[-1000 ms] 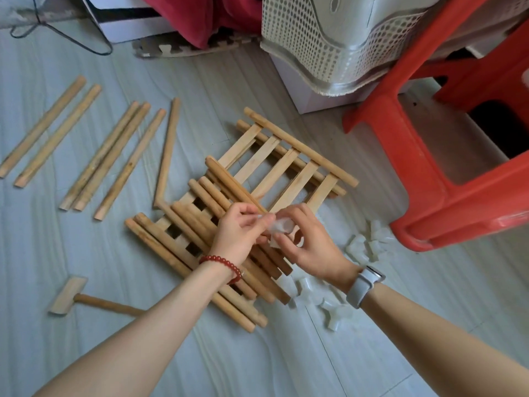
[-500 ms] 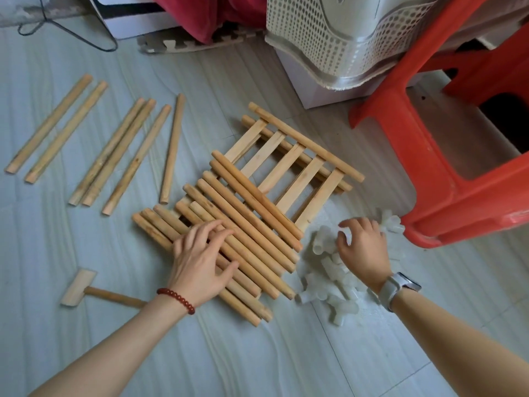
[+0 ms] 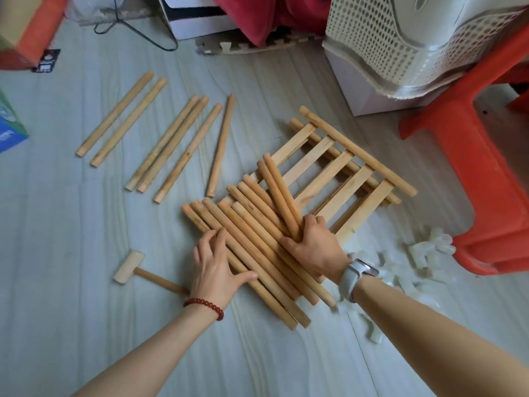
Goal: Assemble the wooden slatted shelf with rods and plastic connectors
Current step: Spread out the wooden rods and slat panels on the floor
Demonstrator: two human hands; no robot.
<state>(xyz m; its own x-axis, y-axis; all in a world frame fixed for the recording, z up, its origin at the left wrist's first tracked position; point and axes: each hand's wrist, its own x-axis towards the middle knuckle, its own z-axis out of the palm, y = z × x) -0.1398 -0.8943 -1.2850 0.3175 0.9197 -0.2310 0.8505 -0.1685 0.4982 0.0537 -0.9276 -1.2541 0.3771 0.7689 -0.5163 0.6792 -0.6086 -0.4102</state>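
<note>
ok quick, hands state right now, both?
Left hand: open, fingers spread, resting flat on the rods.
Right hand: closed, gripping two rods lifted at an angle over the pile.

The pale floor carries loose rods, a wooden mallet, plastic connectors and a red stool.

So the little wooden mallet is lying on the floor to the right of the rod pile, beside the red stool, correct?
Not quite. The head view shows the wooden mallet on the floor to the left of the rod pile, near the left hand, far from the red stool.
</note>
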